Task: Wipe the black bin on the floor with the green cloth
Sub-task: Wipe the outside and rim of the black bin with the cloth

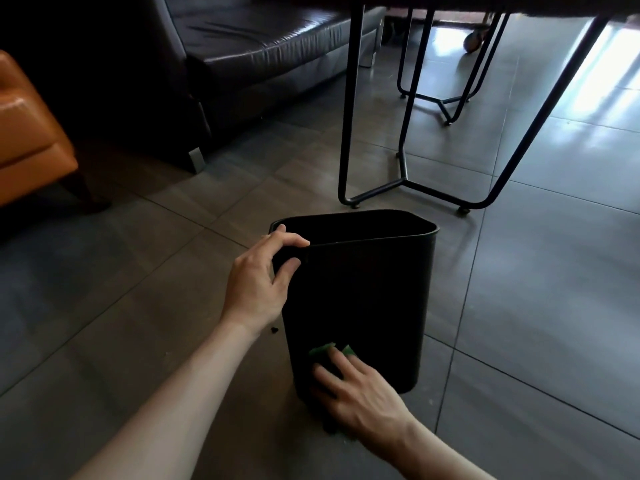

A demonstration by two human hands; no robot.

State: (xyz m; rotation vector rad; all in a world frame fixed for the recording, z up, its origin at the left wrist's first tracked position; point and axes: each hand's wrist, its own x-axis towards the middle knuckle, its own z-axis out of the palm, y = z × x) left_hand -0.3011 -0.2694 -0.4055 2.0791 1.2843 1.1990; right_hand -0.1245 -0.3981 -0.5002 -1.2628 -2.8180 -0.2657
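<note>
The black bin (367, 292) stands upright on the grey tiled floor, its open top facing up. My left hand (258, 282) grips the bin's near-left rim corner, fingers curled over the edge and thumb on the outer wall. My right hand (360, 393) presses the green cloth (323, 351) flat against the lower part of the bin's near wall. Only small green patches of the cloth show past my fingertips; most of it is hidden under the hand.
Black metal table legs (403, 168) stand just behind the bin. A dark leather sofa (263, 60) sits at the back left and an orange seat (31, 133) at the far left. Small dark crumbs (274, 329) lie on the floor by the bin's left side.
</note>
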